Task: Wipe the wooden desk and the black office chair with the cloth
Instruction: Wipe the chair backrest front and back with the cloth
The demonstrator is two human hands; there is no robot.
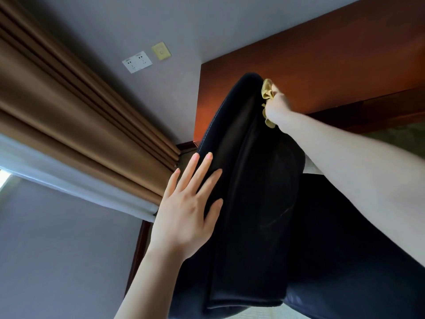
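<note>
Chair's mid-wipe: right hand (277, 104) bunches the crumpled yellow cloth (266, 92) on the black leather office chair (248, 171), left hand (186, 201) spread flat bracing it; can't judge the reddish-brown wooden desk (322, 65).

the office chair (248, 180) fills the middle of the view, its backrest running from the bottom edge up toward the wooden desk (322, 65) at upper right. the left hand (184, 215) lies flat against the backrest's left edge. the right hand (279, 105) sits at the backrest's far right edge, the cloth (268, 92) between it and the chair. curtains (69, 107) hang along the left, wall sockets (137, 61) beside them.
</note>
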